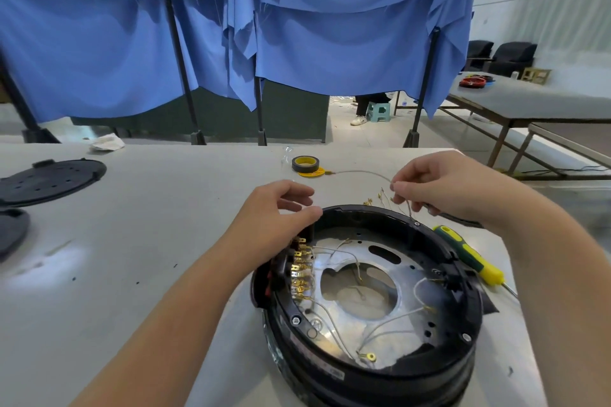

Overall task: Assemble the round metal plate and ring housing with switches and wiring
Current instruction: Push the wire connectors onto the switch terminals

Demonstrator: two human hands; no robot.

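two hands work over the black ring housing (367, 370), which lies on the grey table (148, 241) near its front edge; the bottom of the housing is cut off by the frame. inside it sits the round metal plate (406, 277) with a big hole in the middle, and thin pale wires (334, 253) cross the plate. along the left inner wall stands a row of brass switch terminals (299, 269); the left wrist covers the upper ones.

the left hand (281, 208) rests at the far left rim with fingers curled, thumb near the forefinger; whether it pinches something i cannot tell. the right hand (439, 185) pinches a bundle of thin wires (401, 205) above the far rim, and their small gold ends are hard to make out.

a green and yellow screwdriver (469, 254) lies just beside the housing on the right, its tip partly hidden. a roll of black tape (305, 163) lies farther back. black round covers (49, 180) lie at the left, one cut off by the edge. blue cloth (231, 26) hangs behind the table.
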